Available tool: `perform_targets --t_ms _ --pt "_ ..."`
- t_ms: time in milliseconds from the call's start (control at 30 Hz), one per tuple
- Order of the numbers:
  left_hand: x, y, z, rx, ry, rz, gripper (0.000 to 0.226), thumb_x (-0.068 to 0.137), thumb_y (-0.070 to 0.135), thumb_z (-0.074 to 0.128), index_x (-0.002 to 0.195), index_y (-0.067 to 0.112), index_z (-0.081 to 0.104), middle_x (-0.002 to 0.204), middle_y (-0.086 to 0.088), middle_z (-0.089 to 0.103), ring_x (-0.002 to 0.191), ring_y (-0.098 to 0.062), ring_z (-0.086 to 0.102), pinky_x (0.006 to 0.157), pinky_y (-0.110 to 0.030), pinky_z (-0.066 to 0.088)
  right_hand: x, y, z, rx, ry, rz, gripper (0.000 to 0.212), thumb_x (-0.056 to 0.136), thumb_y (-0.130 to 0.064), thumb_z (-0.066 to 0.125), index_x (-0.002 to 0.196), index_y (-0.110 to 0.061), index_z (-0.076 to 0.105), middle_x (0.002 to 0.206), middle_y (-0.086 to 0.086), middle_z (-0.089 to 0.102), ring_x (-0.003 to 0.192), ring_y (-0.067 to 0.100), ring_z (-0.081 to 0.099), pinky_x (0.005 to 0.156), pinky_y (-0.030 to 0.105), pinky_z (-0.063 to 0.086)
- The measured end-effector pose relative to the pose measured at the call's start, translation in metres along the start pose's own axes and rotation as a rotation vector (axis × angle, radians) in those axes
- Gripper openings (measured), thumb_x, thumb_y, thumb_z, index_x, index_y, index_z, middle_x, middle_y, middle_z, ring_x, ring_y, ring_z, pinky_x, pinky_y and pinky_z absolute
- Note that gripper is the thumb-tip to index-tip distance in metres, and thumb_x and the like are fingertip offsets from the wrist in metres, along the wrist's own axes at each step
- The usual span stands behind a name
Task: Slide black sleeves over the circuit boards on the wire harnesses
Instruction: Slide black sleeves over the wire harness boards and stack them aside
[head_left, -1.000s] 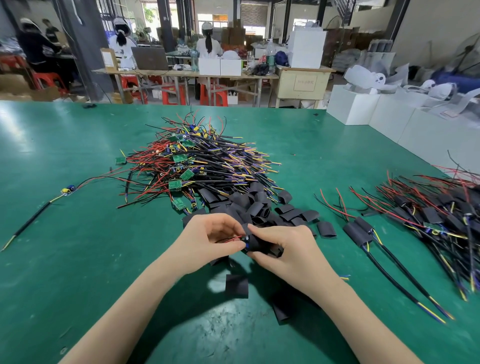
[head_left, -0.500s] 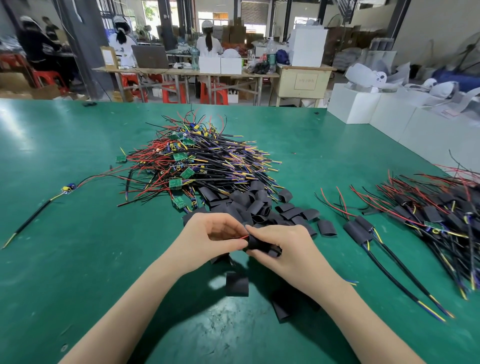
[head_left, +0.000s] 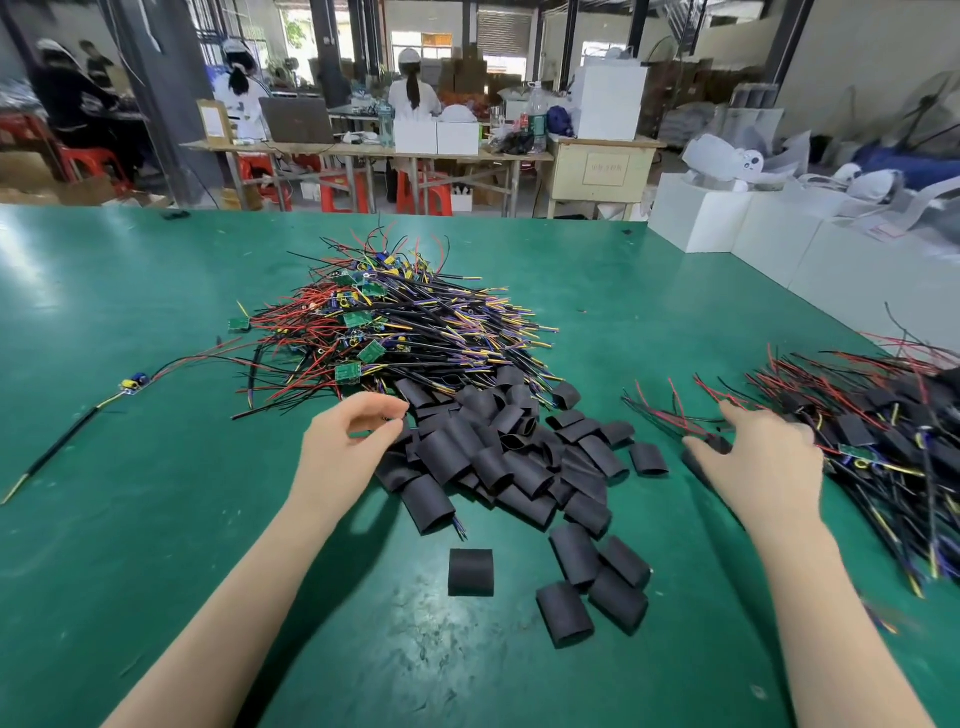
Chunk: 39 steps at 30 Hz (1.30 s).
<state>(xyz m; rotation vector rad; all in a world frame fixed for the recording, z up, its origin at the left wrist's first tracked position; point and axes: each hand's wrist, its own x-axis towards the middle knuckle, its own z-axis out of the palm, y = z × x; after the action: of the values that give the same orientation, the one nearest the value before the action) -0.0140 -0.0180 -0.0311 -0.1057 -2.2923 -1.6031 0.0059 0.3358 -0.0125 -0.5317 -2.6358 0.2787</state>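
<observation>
A heap of wire harnesses with bare green circuit boards (head_left: 395, 332) lies in the middle of the green table (head_left: 130, 493). In front of it sits a pile of loose black sleeves (head_left: 498, 452). My left hand (head_left: 353, 441) hovers at the left edge of the sleeves, fingers loosely curled, holding nothing. At the right lies a pile of sleeved harnesses (head_left: 883, 431). My right hand (head_left: 763, 462) is spread at that pile's near-left edge, thumb beside a black sleeve, gripping nothing.
One flat sleeve (head_left: 470, 571) and a few more (head_left: 592, 582) lie near me between my arms. A lone harness (head_left: 135, 382) stretches across the table's left part. White boxes (head_left: 696, 218) stand beyond the right edge. People work at benches behind.
My hands were together in front of me working a sleeve onto a harness. They have parted: the right hand has moved to the right-hand pile, the left toward the sleeves, and both are empty.
</observation>
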Motion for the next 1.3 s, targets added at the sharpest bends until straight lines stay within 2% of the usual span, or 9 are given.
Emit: perform_targets --t_ms 100,233,400,600,800,900,1033,1200,1300 --pt "0.001 -0.002 -0.001 0.079 0.031 -0.002 0.022 0.086 -0.004 0.063 0.089 0.016 0.072 0.096 0.005 0.072 0.089 -0.016 0.066 0.078 -0.023 0.051 0.003 -0.003 0.001 0.211 0.125 0.001 0.046 0.082 -0.029 0.073 0.120 -0.005 0.065 0.128 0.023 0.056 0.116 0.044 0.047 0.095 0.039 0.033" --pt "0.000 -0.006 -0.002 0.316 0.028 0.027 0.028 0.082 -0.008 0.061 0.098 0.014 0.071 0.101 0.000 0.068 0.087 -0.016 0.061 0.075 -0.023 0.044 -0.002 -0.020 -0.002 0.417 0.250 -0.166 0.026 0.084 -0.017 0.070 0.107 -0.005 0.071 0.113 0.017 0.065 0.108 0.038 0.054 0.095 0.033 0.033" --pt "0.000 -0.012 -0.002 0.508 -0.081 0.027 0.034 0.081 -0.003 0.066 0.112 0.011 0.069 0.108 -0.008 0.062 0.100 -0.025 0.056 0.086 -0.026 0.038 -0.027 -0.053 0.006 0.446 0.013 -0.366 0.018 0.080 -0.022 0.075 0.096 -0.014 0.075 0.097 0.005 0.071 0.096 0.028 0.060 0.088 0.032 0.042" --pt "0.000 -0.013 -0.005 0.567 -0.071 0.063 0.031 0.087 0.011 0.069 0.118 0.014 0.068 0.114 -0.006 0.065 0.106 -0.028 0.056 0.092 -0.035 0.043 -0.042 -0.063 0.024 0.198 -0.284 -0.416 0.030 0.084 -0.038 0.067 0.111 -0.025 0.071 0.112 0.001 0.062 0.105 0.027 0.054 0.092 0.032 0.043" --pt "0.007 -0.015 -0.009 0.498 -0.042 0.095 0.013 0.084 0.018 0.073 0.097 0.015 0.073 0.096 0.000 0.066 0.084 -0.016 0.057 0.073 -0.026 0.039 -0.033 -0.058 0.014 0.300 -0.389 -0.460 0.030 0.079 -0.024 0.074 0.109 -0.023 0.073 0.104 -0.003 0.064 0.077 0.009 0.057 0.082 0.025 0.047" --pt "0.014 -0.020 -0.013 0.559 -0.024 0.130 0.030 0.091 0.013 0.064 0.121 0.012 0.063 0.117 -0.006 0.063 0.103 -0.024 0.054 0.086 -0.033 0.041 -0.033 -0.057 0.010 0.278 -0.410 -0.463 0.026 0.077 -0.021 0.074 0.103 -0.026 0.074 0.092 -0.004 0.065 0.079 0.013 0.061 0.081 0.030 0.050" --pt "0.022 -0.028 -0.010 0.703 -0.247 0.162 0.045 0.100 0.013 0.047 0.143 0.023 0.044 0.153 -0.005 0.037 0.134 -0.029 0.035 0.106 -0.038 0.029 -0.036 -0.058 0.009 0.278 -0.366 -0.445 0.009 0.078 -0.022 0.072 0.086 -0.026 0.073 0.081 -0.008 0.066 0.080 0.014 0.063 0.077 0.033 0.052" --pt "0.023 -0.032 -0.008 0.787 -0.071 0.218 0.012 0.095 0.019 0.059 0.099 0.012 0.066 0.110 -0.007 0.064 0.104 -0.031 0.050 0.084 -0.039 0.039 -0.035 -0.059 0.009 0.353 -0.282 -0.428 0.002 0.084 -0.020 0.067 0.084 -0.021 0.066 0.078 -0.006 0.067 0.077 0.018 0.062 0.075 0.037 0.051" --pt "0.023 -0.036 -0.012 0.755 0.006 0.177 0.015 0.087 0.014 0.068 0.099 0.008 0.060 0.096 -0.007 0.060 0.095 -0.032 0.052 0.078 -0.039 0.041 -0.035 -0.061 0.011 0.390 -0.178 -0.416 0.007 0.091 -0.020 0.059 0.095 -0.015 0.058 0.082 -0.001 0.068 0.080 0.029 0.061 0.071 0.039 0.049"
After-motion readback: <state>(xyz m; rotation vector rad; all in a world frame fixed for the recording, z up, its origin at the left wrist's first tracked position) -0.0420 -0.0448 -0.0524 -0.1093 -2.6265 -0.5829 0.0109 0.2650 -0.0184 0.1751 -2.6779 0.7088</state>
